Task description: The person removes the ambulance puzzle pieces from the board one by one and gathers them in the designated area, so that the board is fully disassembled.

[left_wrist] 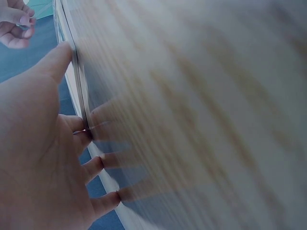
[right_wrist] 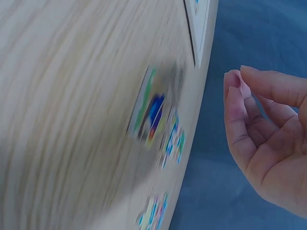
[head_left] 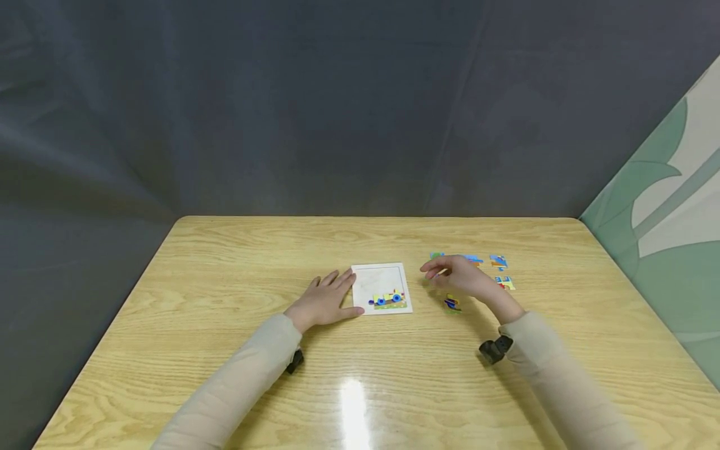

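Observation:
A white square puzzle board [head_left: 378, 278] lies on the table, with joined train pieces [head_left: 388, 300] in its lower right part. My left hand [head_left: 326, 301] rests along the board's left side, fingers spread, fingertips and thumb at its edge. Right of the board, my right hand [head_left: 458, 276] is raised over the loose pieces, its fingers loosely bent. In the right wrist view the thumb and fingertips [right_wrist: 235, 91] come close together with no piece showing between them. A loose puzzle piece [head_left: 452, 304] lies below this hand, nearer to me.
More loose pieces lie at the right: a blue and orange piece [head_left: 498, 261], a yellow and red one [head_left: 504, 283], and others partly behind the right hand. The wooden table [head_left: 270, 250] ends at a dark curtain [head_left: 337, 125]; a leaf-patterned panel [head_left: 664, 250] stands at the right.

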Tool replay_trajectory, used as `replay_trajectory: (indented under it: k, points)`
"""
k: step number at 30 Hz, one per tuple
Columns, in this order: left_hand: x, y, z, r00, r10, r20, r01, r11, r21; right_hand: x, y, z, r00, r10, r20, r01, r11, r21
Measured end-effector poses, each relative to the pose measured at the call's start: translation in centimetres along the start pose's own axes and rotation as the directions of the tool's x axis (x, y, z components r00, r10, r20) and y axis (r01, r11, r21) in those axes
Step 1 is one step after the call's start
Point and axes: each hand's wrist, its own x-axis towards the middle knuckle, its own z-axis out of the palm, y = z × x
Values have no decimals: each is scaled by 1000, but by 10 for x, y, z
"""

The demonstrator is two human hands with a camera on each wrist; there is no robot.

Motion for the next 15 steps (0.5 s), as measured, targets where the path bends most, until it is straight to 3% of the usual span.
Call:
replay_trajectory:
  k: [9, 15]
  points:
    - [0, 1, 0, 1000, -4, 0, 4, 1000, -6, 14, -12, 23, 995, -93, 32, 92, 995, 30]
    - [1, 1, 0, 1000, -18, 6, 18, 1000, 0, 20, -20, 38, 992, -101, 75, 97, 994, 56]
